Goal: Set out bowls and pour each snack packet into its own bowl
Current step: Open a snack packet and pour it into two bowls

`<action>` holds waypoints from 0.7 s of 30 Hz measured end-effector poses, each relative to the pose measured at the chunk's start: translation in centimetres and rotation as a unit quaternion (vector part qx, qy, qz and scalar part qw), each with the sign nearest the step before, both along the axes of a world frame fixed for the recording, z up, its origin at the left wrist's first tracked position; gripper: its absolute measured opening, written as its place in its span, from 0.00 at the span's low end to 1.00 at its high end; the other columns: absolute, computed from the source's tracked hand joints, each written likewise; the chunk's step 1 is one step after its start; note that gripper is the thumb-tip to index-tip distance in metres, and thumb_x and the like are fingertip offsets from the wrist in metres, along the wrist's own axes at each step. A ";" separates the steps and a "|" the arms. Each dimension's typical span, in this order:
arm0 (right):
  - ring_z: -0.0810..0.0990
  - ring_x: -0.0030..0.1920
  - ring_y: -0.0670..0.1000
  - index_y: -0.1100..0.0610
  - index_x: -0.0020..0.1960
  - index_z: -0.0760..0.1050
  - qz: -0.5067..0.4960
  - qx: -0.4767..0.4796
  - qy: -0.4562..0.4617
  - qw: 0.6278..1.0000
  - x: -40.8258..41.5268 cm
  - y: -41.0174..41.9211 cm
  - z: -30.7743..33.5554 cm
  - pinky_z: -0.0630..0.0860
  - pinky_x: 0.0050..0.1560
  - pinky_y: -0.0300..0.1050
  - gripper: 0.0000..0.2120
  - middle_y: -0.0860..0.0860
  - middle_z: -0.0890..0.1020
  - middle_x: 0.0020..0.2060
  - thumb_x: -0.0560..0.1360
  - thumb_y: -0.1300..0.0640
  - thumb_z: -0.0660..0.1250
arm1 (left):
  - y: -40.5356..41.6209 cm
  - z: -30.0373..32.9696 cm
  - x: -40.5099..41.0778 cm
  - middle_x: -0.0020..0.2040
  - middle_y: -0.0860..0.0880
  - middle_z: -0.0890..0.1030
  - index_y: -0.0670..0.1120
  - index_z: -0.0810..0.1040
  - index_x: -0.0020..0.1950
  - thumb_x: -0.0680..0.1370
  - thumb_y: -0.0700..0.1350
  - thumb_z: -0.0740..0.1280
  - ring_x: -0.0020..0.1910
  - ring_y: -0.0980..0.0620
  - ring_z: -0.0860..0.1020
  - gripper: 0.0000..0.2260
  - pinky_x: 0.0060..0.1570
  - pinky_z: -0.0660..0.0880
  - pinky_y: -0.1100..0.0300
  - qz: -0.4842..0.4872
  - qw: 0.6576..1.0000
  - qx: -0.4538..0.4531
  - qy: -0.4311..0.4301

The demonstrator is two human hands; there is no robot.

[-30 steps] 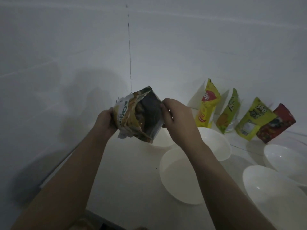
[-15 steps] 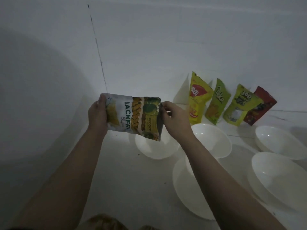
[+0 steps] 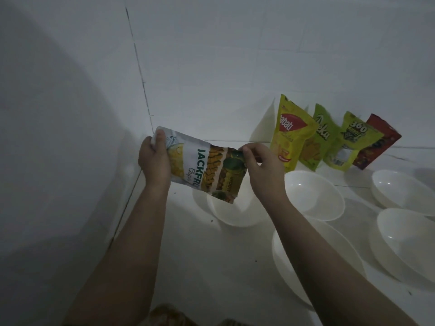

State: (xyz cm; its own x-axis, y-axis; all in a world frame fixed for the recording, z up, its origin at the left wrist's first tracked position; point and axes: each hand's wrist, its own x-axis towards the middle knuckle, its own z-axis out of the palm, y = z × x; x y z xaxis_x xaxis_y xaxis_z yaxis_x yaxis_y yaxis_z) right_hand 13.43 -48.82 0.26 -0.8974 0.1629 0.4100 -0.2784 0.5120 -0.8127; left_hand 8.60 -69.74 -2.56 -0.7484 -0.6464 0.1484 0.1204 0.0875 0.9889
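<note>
Nearest, below the right forearm, a white bowl (image 3: 290,262) sits on the white floor (image 3: 211,267), partly hidden by that arm; out to the right of it lies another white bowl (image 3: 404,245). Higher up, the left hand (image 3: 154,162) grips one end of the jackfruit chips packet (image 3: 204,168), its fingers curled round the pale edge, while the right hand (image 3: 261,167) pinches the opposite end at its upper corner between thumb and fingertips. The packet hangs sideways between the two hands, held in the air, its lettering running top to bottom. Just beneath the packet and between the wrists rests a third white bowl (image 3: 231,208). To the right of the right hand sits a fourth bowl (image 3: 315,196), and further right a fifth (image 3: 403,188). Beyond the right hand, four packets lean in a row against the tiled wall (image 3: 235,55): a yellow packet (image 3: 290,135), a green packet (image 3: 317,140), a yellow-green packet (image 3: 350,144) and a red packet (image 3: 376,143).
</note>
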 end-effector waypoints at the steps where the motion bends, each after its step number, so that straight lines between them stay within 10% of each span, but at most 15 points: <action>1: 0.76 0.41 0.39 0.52 0.46 0.76 -0.008 -0.009 0.009 1.000 0.1 -0.2 0.0 0.70 0.39 0.26 0.06 0.38 0.77 0.38 0.81 0.56 0.62 | 0.0 -0.1 0.0 0.38 0.49 0.80 0.49 0.72 0.38 0.78 0.60 0.61 0.37 0.51 0.81 0.17 0.37 0.80 0.57 0.001 1.000 0.003 0.002; 21: 0.73 0.41 0.50 0.59 0.47 0.74 -0.039 0.156 0.003 0.987 -0.6 0.2 -0.7 0.67 0.39 0.42 0.09 0.49 0.76 0.40 0.82 0.58 0.58 | -0.7 2.8 0.7 0.34 0.51 0.73 0.49 0.66 0.36 0.78 0.60 0.61 0.34 0.52 0.72 0.18 0.36 0.70 0.57 -0.015 0.992 -0.118 0.040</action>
